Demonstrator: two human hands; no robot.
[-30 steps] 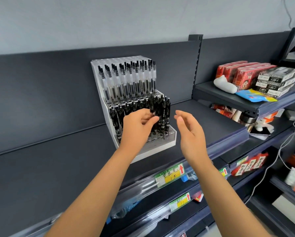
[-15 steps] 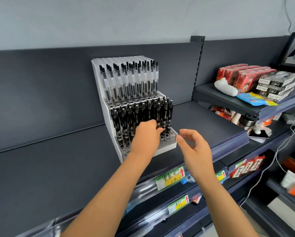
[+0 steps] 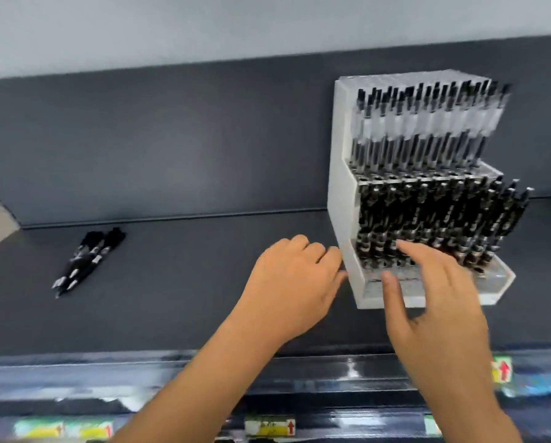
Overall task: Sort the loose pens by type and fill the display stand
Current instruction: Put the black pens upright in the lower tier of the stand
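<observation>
- Currently, step in hand (our judgement): between picks. Neither hand carries a pen. Both are at the display stand (image 3: pixel 338 155), and a batch of loose pens (image 3: pixel 87 260) waits on the shelf (image 3: pixel 188 282).
- Left hand (image 3: pixel 295 284): fingers loosely curled, nothing in them, fingertips just beside the stand's left wall. Contact w/ the wall: we cannot tell, as the frame is blurred.
- Right hand (image 3: pixel 440 314): fingers spread wide, holding nothing, in front of the stand's lower front edge.
- Loose pens: black-bodied, lying together on the shelf, well apart from the stand and to the left of both hands.
- Stand, upper tier: clear-barrel pens (image 3: pixel 427 123), upright; rows look full.
- Stand, lower tier: black pens (image 3: pixel 427 215), upright, densely packed. The front row (image 3: pixel 498 282) looks bare at the right. Free-slot count n/a due to blur.
- Next move, as we read it: reach left, pick up the loose black pens, match type w/ the lower tier and seat each upright in a free front slot. This req. care, since neighbouring pens stand close and could be knocked.
</observation>
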